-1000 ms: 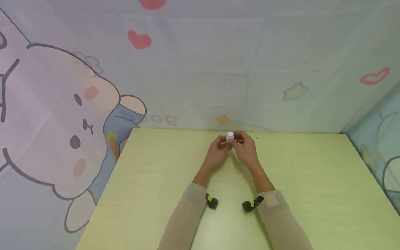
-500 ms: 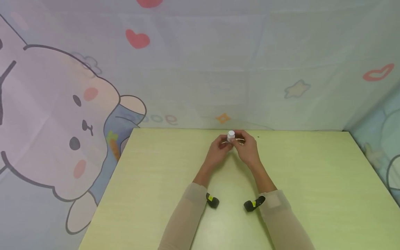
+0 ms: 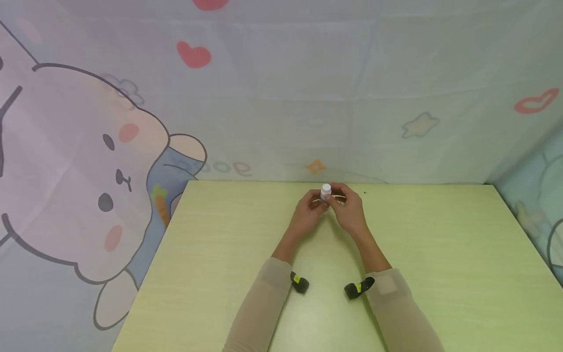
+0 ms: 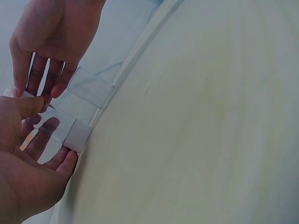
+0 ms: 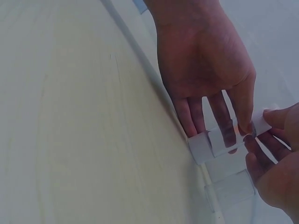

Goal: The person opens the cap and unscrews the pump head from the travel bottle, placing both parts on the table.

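A small white bottle (image 3: 326, 192) with a white cap stands upright between both hands near the far edge of the table. My left hand (image 3: 306, 213) curls its fingers round its lower part from the left. From the right, my right hand (image 3: 349, 211) grips it, the thumb lying against its front. In the left wrist view, a white block-like end (image 4: 77, 135) shows below the left fingers. Whether this is part of the bottle or a separate piece, I cannot tell. Fingers hide much of the middle.
A clear rectangular plastic piece (image 5: 231, 189) shows beside the hands in both wrist views. The pale yellow-green table (image 3: 228, 254) ends just behind the hands at a printed cloth backdrop (image 3: 281, 98). A tiny dark speck (image 3: 364, 192) lies right of the hands.
The head view has shifted slightly. Both hands keep their hold on the bottle, with little visible movement.
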Tool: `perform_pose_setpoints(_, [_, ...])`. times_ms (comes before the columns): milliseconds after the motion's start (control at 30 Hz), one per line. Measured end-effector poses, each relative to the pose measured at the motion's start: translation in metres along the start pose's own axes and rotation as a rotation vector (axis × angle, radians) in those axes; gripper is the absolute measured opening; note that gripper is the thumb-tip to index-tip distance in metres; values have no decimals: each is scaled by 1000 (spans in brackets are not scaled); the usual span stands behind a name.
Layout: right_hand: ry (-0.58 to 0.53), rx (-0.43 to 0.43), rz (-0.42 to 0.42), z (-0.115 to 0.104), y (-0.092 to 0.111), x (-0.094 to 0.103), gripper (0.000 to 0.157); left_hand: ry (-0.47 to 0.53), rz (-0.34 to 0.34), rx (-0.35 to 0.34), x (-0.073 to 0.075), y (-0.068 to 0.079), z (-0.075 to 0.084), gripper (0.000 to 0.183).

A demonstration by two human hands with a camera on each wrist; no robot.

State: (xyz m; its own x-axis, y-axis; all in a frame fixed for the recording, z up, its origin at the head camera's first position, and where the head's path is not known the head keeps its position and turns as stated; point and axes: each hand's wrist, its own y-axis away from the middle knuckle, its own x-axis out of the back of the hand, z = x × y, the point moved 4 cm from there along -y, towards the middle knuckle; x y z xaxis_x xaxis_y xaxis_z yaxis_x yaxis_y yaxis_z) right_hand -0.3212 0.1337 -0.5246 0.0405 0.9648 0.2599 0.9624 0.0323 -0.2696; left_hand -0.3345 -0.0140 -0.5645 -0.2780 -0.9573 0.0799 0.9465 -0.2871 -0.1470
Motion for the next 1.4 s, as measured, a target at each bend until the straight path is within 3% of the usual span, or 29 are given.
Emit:
perform_pose_setpoints(767, [-20, -4, 19, 1, 1, -3, 35, 7, -24, 0, 1, 1, 1, 33])
perform_pose_setpoints(1000, [-49, -2, 54, -7, 8, -4, 38, 14, -16, -1, 0, -1, 0, 33])
perform_pose_setpoints(1400, [27, 26, 95, -2, 5, -4, 33, -3, -9, -9, 1, -2, -1, 31])
